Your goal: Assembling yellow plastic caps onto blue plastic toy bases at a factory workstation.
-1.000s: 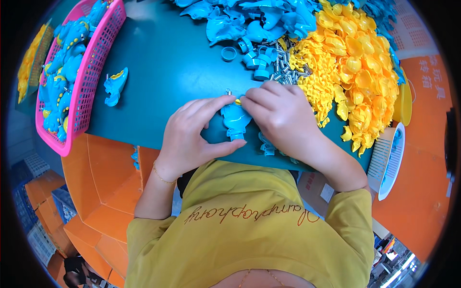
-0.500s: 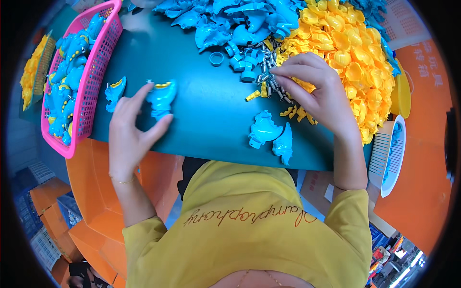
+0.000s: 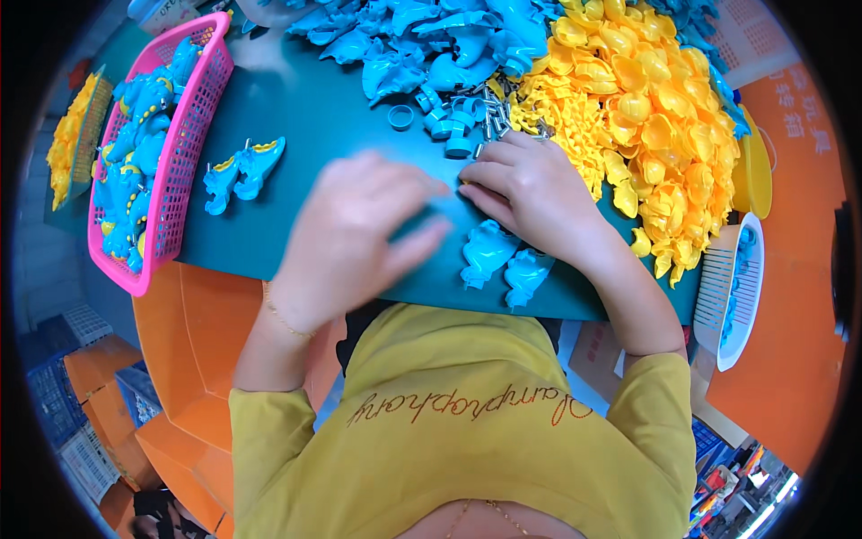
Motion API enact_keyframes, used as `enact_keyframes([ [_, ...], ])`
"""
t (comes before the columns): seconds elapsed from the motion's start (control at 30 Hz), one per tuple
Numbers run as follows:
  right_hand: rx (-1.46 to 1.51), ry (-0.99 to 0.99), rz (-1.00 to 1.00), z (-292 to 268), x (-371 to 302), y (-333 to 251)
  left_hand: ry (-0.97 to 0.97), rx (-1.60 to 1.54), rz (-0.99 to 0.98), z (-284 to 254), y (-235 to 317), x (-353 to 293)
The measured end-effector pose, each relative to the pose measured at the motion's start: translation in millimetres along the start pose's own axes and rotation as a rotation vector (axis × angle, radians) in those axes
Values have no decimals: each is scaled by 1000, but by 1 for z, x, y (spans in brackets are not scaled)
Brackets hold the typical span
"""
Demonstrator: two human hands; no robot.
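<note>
My left hand (image 3: 359, 238), blurred by motion, is over the middle of the green table with thumb and forefinger apart and nothing visible between them. To its right, my right hand (image 3: 530, 193) has its fingers bent together just below the small metal pins (image 3: 494, 117); whatever the fingertips hold is too small to make out. Below the right hand lie a blue molded shell piece (image 3: 488, 253) and another blue shell piece (image 3: 528, 274). On the left, a blue shell half with a yellow edge (image 3: 259, 168) rests beside a similar blue half (image 3: 220, 186).
A pink basket (image 3: 162, 193) of blue and yellow parts stands at the left. Piles of blue shells (image 3: 431, 40) and yellow shells (image 3: 673, 126) cover the far side. Blue ring-shaped caps (image 3: 458, 144) lie near the pins. A white slotted basket (image 3: 732, 292) hangs at the right edge.
My left hand has let go of the blue half beside the other one at left and moved right. My right hand has drawn back from the pins, toward the left.
</note>
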State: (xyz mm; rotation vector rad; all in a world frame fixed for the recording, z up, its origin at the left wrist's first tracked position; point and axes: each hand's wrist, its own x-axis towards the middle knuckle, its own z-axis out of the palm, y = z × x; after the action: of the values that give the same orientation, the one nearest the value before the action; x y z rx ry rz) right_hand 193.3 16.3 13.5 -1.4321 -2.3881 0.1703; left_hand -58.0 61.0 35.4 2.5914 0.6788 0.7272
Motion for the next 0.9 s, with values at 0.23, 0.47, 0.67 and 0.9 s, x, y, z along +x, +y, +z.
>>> enact_keyframes([
  [0.23,619,84,290,-27,-8,5,-75,-191,-61,45,39,-9],
  [0.47,734,-70,337,-32,-31,-4,-20,-126,-128,50,17,-35],
  [0.67,548,39,146,-9,-24,-18,-47,107,-65,41,25,-47],
  [0.9,516,69,95,11,-25,-14,66,-172,-214,38,24,-39],
])
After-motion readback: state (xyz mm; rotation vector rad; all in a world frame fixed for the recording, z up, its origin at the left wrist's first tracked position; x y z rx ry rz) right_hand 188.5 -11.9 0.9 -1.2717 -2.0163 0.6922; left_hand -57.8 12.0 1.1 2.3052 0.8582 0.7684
